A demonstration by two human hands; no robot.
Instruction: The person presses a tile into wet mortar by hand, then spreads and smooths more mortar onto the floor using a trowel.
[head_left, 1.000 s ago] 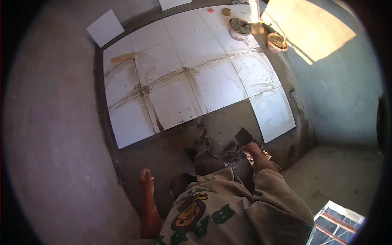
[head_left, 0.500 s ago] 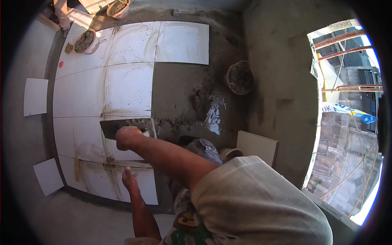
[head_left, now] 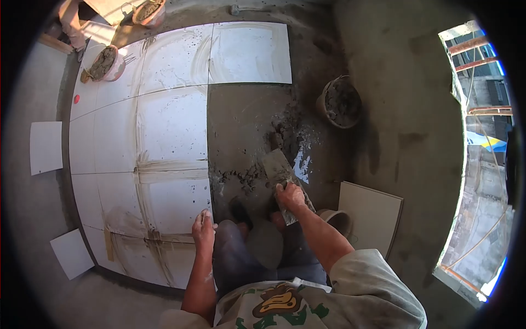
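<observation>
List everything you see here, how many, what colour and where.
laid tiles: several, white, mortar-smeared, floor left and centre
loose tiles: two, white, concrete at far left
spare tile: one, beige, concrete at right
mortar bed: one, grey, bare strip beside laid tiles
puddle: one, shiny, right of trowel
grey bucket: one, holds mortar, upper right of bed
pale bucket: one, holds mortar, top left
orange bucket: one, top edge
trowel: one, grey, mortar-caked, in right grip
left hand: one, resting on laid tile's edge
right hand: one, closed on trowel
</observation>
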